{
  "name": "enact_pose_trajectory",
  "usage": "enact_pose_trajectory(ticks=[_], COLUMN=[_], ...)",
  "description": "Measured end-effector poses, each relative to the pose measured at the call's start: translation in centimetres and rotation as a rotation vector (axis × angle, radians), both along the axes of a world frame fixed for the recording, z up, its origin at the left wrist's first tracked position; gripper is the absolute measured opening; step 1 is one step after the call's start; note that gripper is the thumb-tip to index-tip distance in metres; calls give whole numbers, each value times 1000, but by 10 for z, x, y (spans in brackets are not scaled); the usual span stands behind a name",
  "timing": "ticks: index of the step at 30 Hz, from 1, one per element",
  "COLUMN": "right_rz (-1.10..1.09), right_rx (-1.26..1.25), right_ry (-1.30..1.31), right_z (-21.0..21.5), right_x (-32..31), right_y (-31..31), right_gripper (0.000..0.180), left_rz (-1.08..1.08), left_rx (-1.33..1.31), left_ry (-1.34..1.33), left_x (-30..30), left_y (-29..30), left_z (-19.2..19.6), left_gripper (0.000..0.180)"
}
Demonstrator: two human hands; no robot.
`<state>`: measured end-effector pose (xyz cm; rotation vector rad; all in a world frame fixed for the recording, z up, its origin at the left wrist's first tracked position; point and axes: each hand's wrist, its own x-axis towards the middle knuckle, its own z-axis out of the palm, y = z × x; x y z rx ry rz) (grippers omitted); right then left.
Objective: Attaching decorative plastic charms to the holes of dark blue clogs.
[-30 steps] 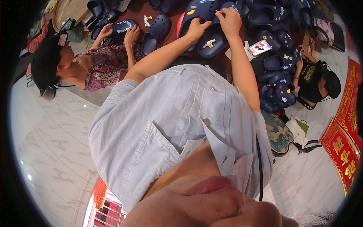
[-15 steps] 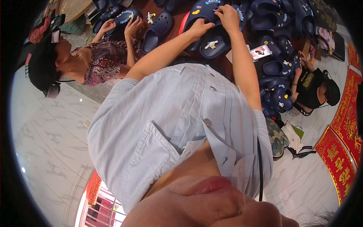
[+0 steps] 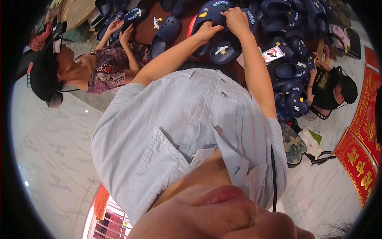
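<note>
A navy clog (image 3: pixel 209 15) with a yellow heart charm and light-blue lettering lies between my hands at the top edge. My left hand (image 3: pixel 208 32) is closed on its near rim, thumb pointing right. My right hand (image 3: pixel 237 22) is in a pinch over the clog's upper; whatever its fingertips hold is too small to make out. Below my hands rests another navy clog, its dark insole (image 3: pixel 225 55) showing and a white figure charm (image 3: pixel 221 50) on it. Partly behind my right hand is another lettered clog (image 3: pixel 250 20). A bit of red (image 3: pixel 191 27) shows beside my left hand.
A loose navy clog (image 3: pixel 166 36) and a white-and-yellow figure charm (image 3: pixel 156 22) lie left on the brown table. Piled clogs (image 3: pixel 278 20) and a phone (image 3: pixel 273 55) are at right. Co-workers sit at left (image 3: pixel 107 67) and right (image 3: pixel 330 87), the left one with hands near a clog (image 3: pixel 133 16).
My right hand has shifted slightly left over the clog's upper, still pinching. My left hand stays at the rim. The left co-worker's nearer hand has dropped away from their clog.
</note>
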<state>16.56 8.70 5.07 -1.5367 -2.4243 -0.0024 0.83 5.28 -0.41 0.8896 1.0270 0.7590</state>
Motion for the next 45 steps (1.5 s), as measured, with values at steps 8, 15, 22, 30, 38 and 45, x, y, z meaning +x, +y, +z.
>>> enact_pose_trajectory(ticks=[8, 15, 22, 30, 38, 45], right_rz=[-2, -53, -118, 10, 37, 33], right_rx=[-83, -193, 34, 67, -38, -89], right_ry=[-328, -198, 196, 613, 166, 212], right_z=[25, 19, 25, 37, -8, -1], right_x=[-28, -14, 24, 9, -7, -1], right_y=[-9, 2, -19, -124, -147, -148], right_gripper=[17, 19, 19, 19, 27, 23], left_rz=[37, 25, -21, 11, -79, -79], left_rx=[6, -9, 30, 89, 26, 112], left_ry=[-24, 14, 67, 27, 198, 124], left_x=[-2, -2, -3, -8, -21, -73], left_y=[-4, -5, -6, -13, -13, -43], left_z=[13, 15, 12, 7, 30, 73], left_gripper=[37, 39, 45, 43, 37, 35])
